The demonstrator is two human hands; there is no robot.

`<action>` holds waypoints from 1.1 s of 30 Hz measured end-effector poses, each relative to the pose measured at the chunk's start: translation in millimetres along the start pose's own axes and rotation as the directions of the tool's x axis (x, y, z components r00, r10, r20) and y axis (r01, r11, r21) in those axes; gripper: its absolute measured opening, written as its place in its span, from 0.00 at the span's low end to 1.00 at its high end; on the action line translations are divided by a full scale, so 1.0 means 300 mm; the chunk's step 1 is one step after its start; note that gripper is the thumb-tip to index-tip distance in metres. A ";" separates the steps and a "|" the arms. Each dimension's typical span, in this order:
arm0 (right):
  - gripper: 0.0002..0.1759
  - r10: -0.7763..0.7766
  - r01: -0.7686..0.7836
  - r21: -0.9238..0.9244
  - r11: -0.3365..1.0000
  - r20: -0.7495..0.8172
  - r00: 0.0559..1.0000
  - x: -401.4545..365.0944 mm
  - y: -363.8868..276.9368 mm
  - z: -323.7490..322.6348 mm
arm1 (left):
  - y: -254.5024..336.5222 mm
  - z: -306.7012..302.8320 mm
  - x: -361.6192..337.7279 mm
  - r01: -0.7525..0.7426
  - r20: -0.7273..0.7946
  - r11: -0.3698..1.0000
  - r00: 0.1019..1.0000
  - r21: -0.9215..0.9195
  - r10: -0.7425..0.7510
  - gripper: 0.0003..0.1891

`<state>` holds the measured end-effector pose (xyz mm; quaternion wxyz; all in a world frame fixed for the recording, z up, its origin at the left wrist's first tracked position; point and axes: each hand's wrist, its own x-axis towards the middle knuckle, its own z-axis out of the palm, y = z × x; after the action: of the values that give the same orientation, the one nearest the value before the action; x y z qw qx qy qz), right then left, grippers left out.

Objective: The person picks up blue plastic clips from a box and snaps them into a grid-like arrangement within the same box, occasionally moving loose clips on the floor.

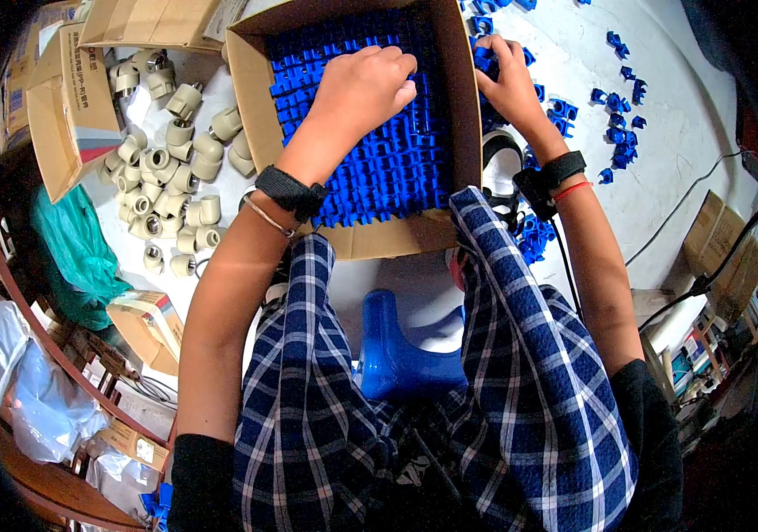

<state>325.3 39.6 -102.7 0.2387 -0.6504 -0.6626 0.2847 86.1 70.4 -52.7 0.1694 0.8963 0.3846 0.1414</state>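
1. Box: open cardboard, centre of the scene, just beyond the knees.
2. Clips: blue plastic, packed in tight rows that fill the box.
3. Left hand: palm down inside the box, fingers curled onto the far rows of clips. Whether it grips one cannot be told.
4. Right hand: just outside the box's right wall, fingers bent over blue pieces there. How firmly it grips cannot be told.
5. Loose clips: blue, scattered on the white floor, right of the box.
6. Fittings: grey, heaped left of the box.
7. Carton: open, far left, beside the fittings.
8. Green bag: left, nearer than the carton.
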 end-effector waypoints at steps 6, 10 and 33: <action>0.24 -0.013 0.013 -0.001 1.000 -0.011 1.000 -0.001 0.003 0.002 | -0.008 -0.014 -0.012 0.007 -0.089 0.998 0.996 -0.055 -0.012 0.08; 0.24 -0.018 0.018 -0.009 1.000 -0.016 1.000 -0.002 0.002 0.001 | 0.009 -0.049 -0.033 0.012 0.012 0.994 1.000 -0.110 -0.010 0.06; 0.25 -0.003 0.003 -0.001 1.000 -0.007 1.000 -0.007 0.006 0.002 | 0.137 -0.020 -0.097 -0.049 0.253 0.997 0.965 -0.056 0.062 0.08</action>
<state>326.2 37.6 -104.1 0.2411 -0.6505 -0.6627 0.2820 90.9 23.4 -33.7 0.2355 0.9130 0.3307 0.0393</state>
